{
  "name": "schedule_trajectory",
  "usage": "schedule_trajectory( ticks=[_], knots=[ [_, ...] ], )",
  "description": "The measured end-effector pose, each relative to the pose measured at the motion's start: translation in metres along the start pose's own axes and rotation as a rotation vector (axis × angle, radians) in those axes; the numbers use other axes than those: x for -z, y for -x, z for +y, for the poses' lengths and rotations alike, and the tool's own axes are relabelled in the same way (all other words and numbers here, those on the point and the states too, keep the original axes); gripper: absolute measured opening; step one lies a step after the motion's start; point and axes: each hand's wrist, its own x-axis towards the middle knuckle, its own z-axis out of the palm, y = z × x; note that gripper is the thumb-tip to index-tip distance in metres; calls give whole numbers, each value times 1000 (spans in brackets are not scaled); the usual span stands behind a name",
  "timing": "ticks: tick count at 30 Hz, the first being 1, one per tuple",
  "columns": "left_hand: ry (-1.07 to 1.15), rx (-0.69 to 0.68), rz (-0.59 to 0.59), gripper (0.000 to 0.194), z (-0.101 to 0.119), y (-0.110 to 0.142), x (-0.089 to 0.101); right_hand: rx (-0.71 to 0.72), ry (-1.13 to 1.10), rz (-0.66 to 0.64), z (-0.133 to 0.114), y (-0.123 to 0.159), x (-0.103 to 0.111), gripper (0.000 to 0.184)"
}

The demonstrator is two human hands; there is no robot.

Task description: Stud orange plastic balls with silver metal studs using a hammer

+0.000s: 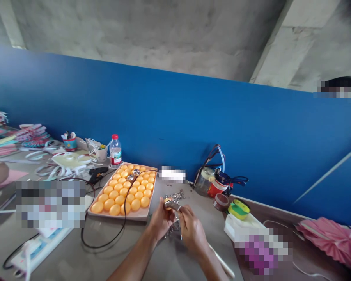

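Note:
My left hand (pixel 161 219) is closed around a small orange ball (pixel 166 200), partly hidden by the fingers and with something shiny on it. My right hand (pixel 192 226) pinches a flat grey tool (pixel 174 206), whose far end reaches the ball; its exact kind is unclear. Beneath and behind both hands lie loose silvery bits (pixel 178 196). To the left, a shallow tray (pixel 119 218) is filled with rows of orange balls (pixel 123 191). Two silver-covered balls (pixel 136 172) rest among them near the back.
A black cable (pixel 102 247) loops across the tray and table. A red-capped bottle (pixel 115 150), a glue gun (pixel 97 174) and a power strip (pixel 43 249) are leftward. On the right stand a jar (pixel 205 180), a yellow-green container (pixel 239 209) and pink pleated material (pixel 330 238).

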Motion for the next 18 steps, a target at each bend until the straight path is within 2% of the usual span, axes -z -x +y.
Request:
schedule_trajectory(
  ticks=[3, 8, 11, 13, 16, 18],
  knots=[
    [8, 36, 26, 31, 1, 0, 0, 2, -37, -16, -4, -3, 4, 32],
    [-9, 44, -85, 40, 1, 1, 2, 21, -124, 86, -6, -7, 11, 32],
    [-24, 98, 7, 41, 0, 1, 2, -3, -117, 58, -5, -9, 13, 32],
    [-20, 104, 23, 42, -1, 1, 1, -13, -110, 59, -4, -9, 14, 31],
    [-29, 68, -70, 40, 0, 3, -1, 5, -120, 119, -3, -9, 17, 31],
    [-36, 51, -80, 39, 0, 3, -2, 25, -132, 122, -4, -9, 18, 31]
  ],
)
